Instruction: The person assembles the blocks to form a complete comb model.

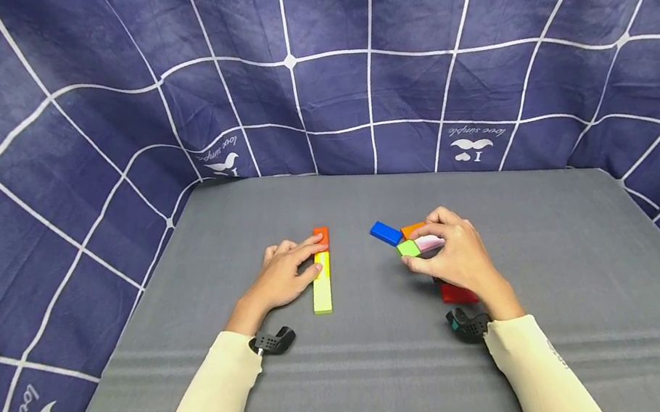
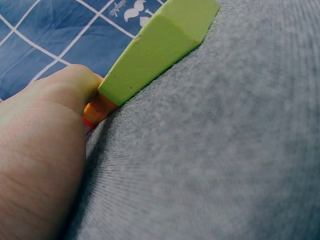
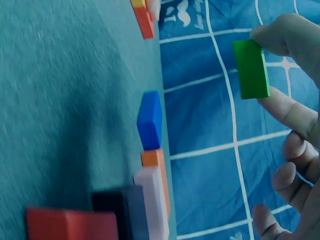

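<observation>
On the left of the grey tabletop, a straight row joins an orange-red block (image 1: pixel 322 232), a yellow block (image 1: pixel 323 263) and a yellow-green block (image 1: pixel 322 297). My left hand (image 1: pixel 281 277) rests against this row from the left, its fingers extended over the orange-red block and its thumb by the yellow one. The left wrist view shows the yellow-green block (image 2: pixel 150 57) beyond the thumb. My right hand (image 1: pixel 463 255) pinches a green block (image 3: pixel 251 70) between thumb and index finger, above the table. The other right fingers are loosely bent.
Under and around the right hand lie a blue block (image 1: pixel 385 234), an orange block (image 1: pixel 411 229), a pale pink block (image 1: pixel 432 242), a black block (image 3: pixel 120 205) and a red block (image 1: pixel 458 294). A blue curtain (image 1: pixel 337 94) with white lines borders the grey table (image 1: pixel 395 386).
</observation>
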The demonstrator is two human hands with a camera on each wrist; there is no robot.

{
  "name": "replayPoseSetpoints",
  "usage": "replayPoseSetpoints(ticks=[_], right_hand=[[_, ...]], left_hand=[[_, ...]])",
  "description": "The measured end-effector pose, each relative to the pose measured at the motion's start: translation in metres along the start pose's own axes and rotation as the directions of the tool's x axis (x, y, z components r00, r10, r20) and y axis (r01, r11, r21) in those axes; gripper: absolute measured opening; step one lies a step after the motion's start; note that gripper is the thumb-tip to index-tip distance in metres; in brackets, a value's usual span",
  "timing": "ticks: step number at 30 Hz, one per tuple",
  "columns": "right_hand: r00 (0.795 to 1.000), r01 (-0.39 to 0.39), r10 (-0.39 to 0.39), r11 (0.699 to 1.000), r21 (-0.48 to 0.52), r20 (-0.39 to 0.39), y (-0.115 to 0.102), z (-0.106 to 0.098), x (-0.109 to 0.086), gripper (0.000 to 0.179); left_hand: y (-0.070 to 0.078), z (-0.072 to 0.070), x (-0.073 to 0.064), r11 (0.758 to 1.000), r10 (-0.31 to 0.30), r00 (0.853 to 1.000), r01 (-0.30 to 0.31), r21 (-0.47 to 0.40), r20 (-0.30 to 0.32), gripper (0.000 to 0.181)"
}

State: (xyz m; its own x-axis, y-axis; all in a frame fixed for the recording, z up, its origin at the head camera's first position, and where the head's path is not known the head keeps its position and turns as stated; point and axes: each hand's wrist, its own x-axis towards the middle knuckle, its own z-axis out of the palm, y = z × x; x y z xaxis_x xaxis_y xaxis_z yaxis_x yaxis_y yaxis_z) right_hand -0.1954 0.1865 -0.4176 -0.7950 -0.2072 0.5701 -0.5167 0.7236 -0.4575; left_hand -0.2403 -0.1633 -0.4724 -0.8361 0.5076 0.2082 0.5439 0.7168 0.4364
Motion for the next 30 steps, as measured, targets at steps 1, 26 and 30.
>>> replayPoseSetpoints(ticks=[1,26,30], right_hand=[[1.000,0.009,-0.009,1.000,0.019,0.000,-0.002,0.002,0.000,0.034],[0.964,0.203,-0.223,0.969,0.144,0.145,-0.064,0.063,-0.001,0.031],[0.954,0.215,-0.244,0.962,0.167,0.176,-0.073,0.072,-0.003,0.032]], left_hand=[[0.000,0.000,0.000,1.000,-0.001,1.000,0.001,-0.001,0.002,0.044],[-0.003,0.003,-0.001,1.000,0.007,1.000,-0.007,0.006,-0.026,0.044],[-0.002,0.002,-0.001,1.000,0.006,1.000,-0.006,0.002,-0.021,0.044]])
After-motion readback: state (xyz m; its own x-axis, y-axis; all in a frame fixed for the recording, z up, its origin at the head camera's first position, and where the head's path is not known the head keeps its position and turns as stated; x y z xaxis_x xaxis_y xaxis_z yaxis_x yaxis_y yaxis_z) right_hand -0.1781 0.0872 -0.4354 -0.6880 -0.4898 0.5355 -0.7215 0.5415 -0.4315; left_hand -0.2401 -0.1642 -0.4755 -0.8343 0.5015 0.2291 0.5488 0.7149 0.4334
